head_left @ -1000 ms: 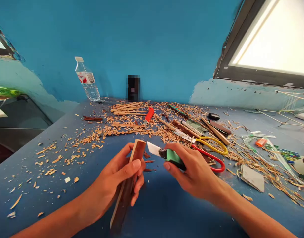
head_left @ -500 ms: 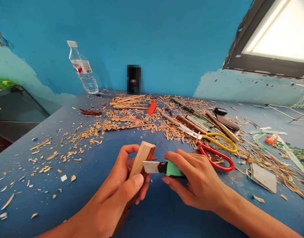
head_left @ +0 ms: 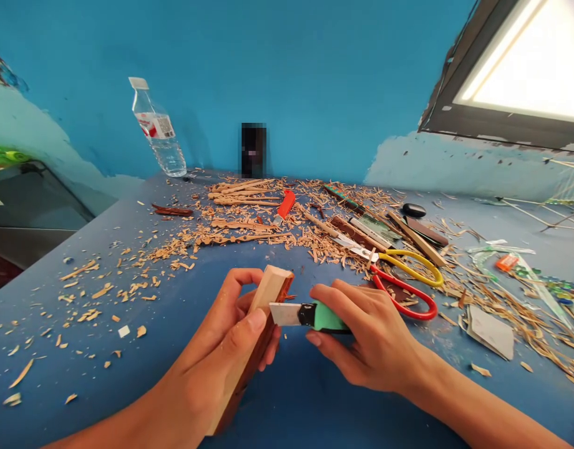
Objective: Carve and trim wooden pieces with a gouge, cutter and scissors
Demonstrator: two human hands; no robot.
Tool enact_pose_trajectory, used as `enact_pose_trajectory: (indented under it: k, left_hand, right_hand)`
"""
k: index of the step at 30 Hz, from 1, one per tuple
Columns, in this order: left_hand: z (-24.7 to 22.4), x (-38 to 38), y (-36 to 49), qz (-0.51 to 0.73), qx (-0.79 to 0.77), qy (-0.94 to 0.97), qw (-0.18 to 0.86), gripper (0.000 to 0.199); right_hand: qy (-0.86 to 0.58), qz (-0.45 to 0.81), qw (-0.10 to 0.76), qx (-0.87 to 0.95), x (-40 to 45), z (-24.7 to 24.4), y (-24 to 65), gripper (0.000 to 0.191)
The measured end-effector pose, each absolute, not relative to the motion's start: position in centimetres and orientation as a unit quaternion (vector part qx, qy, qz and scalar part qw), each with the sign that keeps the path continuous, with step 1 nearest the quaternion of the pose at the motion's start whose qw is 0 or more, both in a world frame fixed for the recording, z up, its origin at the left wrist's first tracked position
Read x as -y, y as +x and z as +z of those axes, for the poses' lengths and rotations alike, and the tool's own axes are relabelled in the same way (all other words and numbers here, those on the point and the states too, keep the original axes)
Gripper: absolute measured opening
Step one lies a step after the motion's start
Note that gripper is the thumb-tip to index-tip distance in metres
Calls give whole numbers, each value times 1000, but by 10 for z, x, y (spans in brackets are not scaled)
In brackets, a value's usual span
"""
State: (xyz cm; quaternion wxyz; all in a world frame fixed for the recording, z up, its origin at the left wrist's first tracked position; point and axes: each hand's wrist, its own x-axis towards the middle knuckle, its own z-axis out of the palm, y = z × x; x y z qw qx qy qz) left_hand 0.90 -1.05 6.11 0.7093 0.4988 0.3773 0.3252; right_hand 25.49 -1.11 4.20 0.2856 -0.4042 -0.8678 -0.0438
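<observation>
In my left hand (head_left: 235,340) is a wooden block (head_left: 249,374), tilted with its far end up. Its top face is pale, its right side reddish brown. The fingers wrap round it from the left, with the thumb along the top face. My right hand (head_left: 362,333) is closed round a green-handled utility knife (head_left: 328,317). Its broad blade points left, and the tip meets the block's right edge near the upper end. A small reddish shaving lies by the block just above the blade. Part of the knife's handle is hidden in my palm.
Scissors (head_left: 408,268) with yellow and red handles lie beyond my right hand. Further back are carved sticks (head_left: 244,193), a red cutter (head_left: 286,206) and wood shavings (head_left: 175,246). A water bottle (head_left: 160,140) stands at the back left; a folded grey sheet (head_left: 490,330) lies right.
The block's lower end now shows more of its length, and my left thumb has shifted slightly up along it. The knife stays at nearly the same spot on the edge.
</observation>
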Motion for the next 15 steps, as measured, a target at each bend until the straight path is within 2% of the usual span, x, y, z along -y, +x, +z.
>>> enact_pose_trajectory:
  k: [9, 15]
  left_hand:
    - [68, 9, 8, 344, -381, 517, 685, 31]
    - [70, 10, 8, 357, -404, 536, 650, 40]
  right_hand:
    - [-381, -42, 306, 871, 13, 45, 256, 27]
    - [-381, -47, 305, 871, 14, 44, 257, 31]
